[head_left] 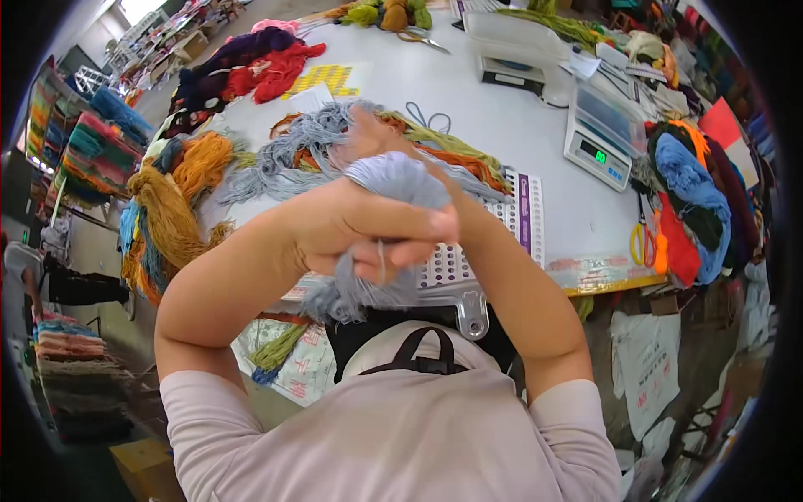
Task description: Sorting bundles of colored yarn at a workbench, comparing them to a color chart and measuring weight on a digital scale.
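Observation:
My left hand (368, 226) is closed round a skein of pale grey-blue yarn (399, 177). The skein loops over the top of the fist, and its loose tail (355, 293) hangs out below toward the table's near edge. A thin strand crosses the fingers. My right hand (364, 138) is just beyond it, smeared by motion, so its fingers cannot be made out. Behind and around that hand lies a heap of grey-blue yarn (280, 155) mixed with rust-orange and olive strands. Under my arms is a white card with rows of punched holes (525, 222), partly hidden by my right forearm.
Digital scales (598, 155) stand at the right, beside yellow-handled scissors (642, 243) and a heap of coloured yarn (694, 192). Another scale with a clear tray (514, 50) is farther back. Mustard yarn (163, 213) lies left; red yarn (272, 71) lies far left. A metal clip (473, 314) is near my body.

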`<state>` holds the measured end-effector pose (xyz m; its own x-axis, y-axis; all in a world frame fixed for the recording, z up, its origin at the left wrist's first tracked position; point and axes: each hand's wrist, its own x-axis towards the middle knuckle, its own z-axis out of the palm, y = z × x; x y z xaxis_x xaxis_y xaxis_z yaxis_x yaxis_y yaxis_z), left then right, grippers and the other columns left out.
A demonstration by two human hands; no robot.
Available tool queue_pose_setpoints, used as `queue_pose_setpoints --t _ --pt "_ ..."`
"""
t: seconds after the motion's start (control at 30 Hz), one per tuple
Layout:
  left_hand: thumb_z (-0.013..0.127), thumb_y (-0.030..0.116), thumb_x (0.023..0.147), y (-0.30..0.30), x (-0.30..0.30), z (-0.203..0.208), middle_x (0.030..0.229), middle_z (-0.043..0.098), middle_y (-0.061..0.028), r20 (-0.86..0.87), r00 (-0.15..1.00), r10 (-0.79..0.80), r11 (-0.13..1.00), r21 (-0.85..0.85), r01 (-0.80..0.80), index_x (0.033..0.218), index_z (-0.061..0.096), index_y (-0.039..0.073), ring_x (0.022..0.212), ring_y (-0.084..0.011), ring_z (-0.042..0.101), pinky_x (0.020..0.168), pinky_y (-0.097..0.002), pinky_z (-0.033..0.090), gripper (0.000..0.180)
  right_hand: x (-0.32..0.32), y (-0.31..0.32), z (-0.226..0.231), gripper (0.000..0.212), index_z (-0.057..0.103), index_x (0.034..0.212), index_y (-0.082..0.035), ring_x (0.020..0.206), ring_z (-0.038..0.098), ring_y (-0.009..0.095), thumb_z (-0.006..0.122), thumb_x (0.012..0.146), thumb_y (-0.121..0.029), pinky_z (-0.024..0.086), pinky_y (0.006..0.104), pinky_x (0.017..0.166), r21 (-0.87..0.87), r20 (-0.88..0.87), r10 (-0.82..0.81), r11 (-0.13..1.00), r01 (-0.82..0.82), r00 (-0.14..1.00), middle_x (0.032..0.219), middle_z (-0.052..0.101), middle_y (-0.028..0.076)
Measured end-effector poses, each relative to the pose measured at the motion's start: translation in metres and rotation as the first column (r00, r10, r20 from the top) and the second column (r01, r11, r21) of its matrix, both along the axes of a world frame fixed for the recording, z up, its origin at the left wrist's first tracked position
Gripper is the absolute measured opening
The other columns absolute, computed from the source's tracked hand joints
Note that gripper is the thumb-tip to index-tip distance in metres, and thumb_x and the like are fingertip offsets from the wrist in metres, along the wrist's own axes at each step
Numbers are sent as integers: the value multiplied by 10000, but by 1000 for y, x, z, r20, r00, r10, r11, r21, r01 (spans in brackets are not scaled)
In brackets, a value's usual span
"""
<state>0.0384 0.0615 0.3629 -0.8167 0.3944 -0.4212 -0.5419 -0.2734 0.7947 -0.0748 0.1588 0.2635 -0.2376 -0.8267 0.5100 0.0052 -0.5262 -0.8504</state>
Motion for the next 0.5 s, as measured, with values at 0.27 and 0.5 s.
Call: queue_pose_setpoints --t 0.27,0.5 --pt "381 406 971 -14 37 -10 499 480 -36 205 943 264 950 116 -291 1110 495 -26 329 -44 320 294 -193 235 468 -26 57 53 305 627 928 -29 773 576 50 600 665 122 461 193 692 150 -251 -457 853 500 854 835 630 -15" --pt "446 218 944 5 39 -22 631 615 -156 -231 851 -472 844 159 512 1376 290 -92 353 -99 431 279 -231 257 554 -27 56 45 211 639 894 -30 758 570 83 653 706 66 469 231 697 63 -473 -518 787 613 713 796 639 10"
